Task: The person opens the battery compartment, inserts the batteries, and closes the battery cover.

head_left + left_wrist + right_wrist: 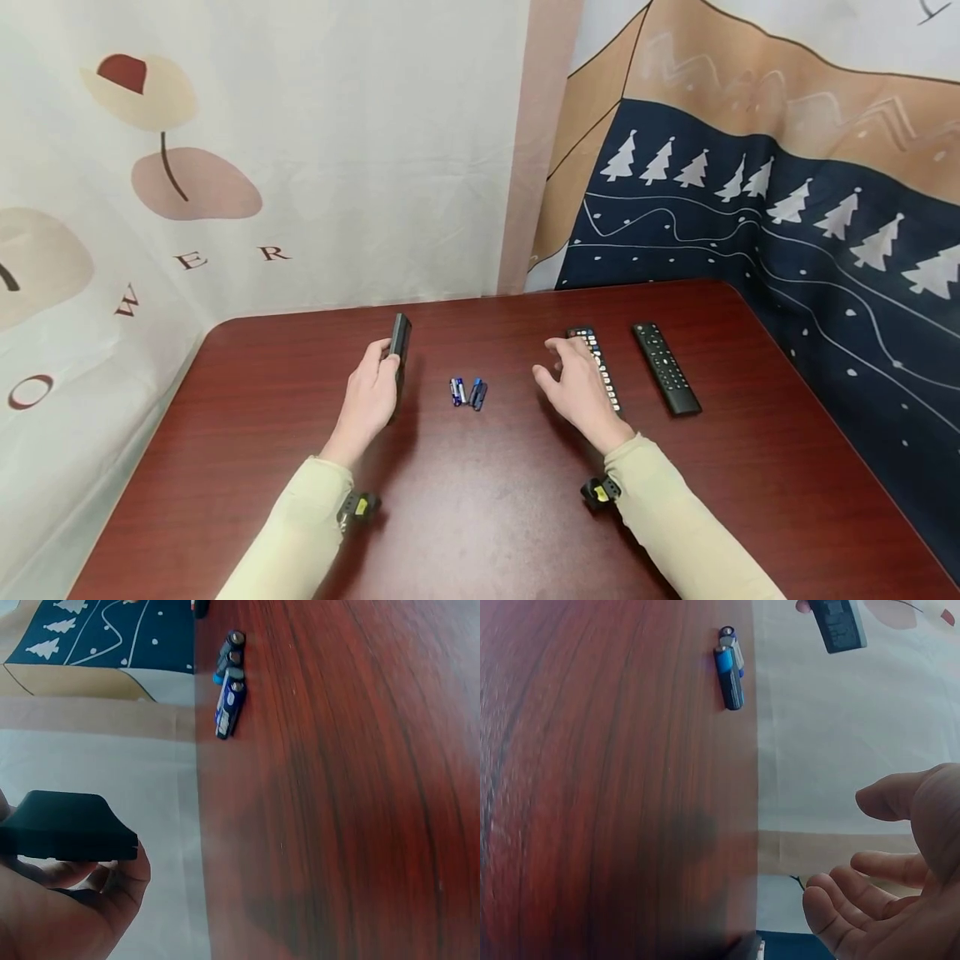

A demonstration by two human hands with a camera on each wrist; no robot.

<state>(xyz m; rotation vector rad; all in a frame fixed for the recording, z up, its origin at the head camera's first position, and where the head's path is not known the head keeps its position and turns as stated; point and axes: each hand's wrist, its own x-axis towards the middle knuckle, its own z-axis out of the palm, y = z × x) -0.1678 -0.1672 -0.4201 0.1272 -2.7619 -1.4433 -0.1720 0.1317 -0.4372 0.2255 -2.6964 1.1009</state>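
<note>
My left hand (pixel 367 396) grips a black remote control (pixel 401 337) on edge above the left part of the table. In the left wrist view the end of that remote (pixel 71 825) shows, with fingers curled beneath it. My right hand (pixel 581 387) hovers over a remote with pale buttons (pixel 606 375), hiding part of it. Thumb and fingers are apart and relaxed in the right wrist view, with nothing between them. Between the hands lie several small batteries (pixel 468 393), some blue and silver, others dark with blue ends.
A second black remote (pixel 666 371) lies at the right, angled on the reddish-brown table (pixel 480 517). A pale printed curtain (pixel 360 167) hangs behind the table, and a dark blue cloth with white trees (pixel 750 217) borders its right side.
</note>
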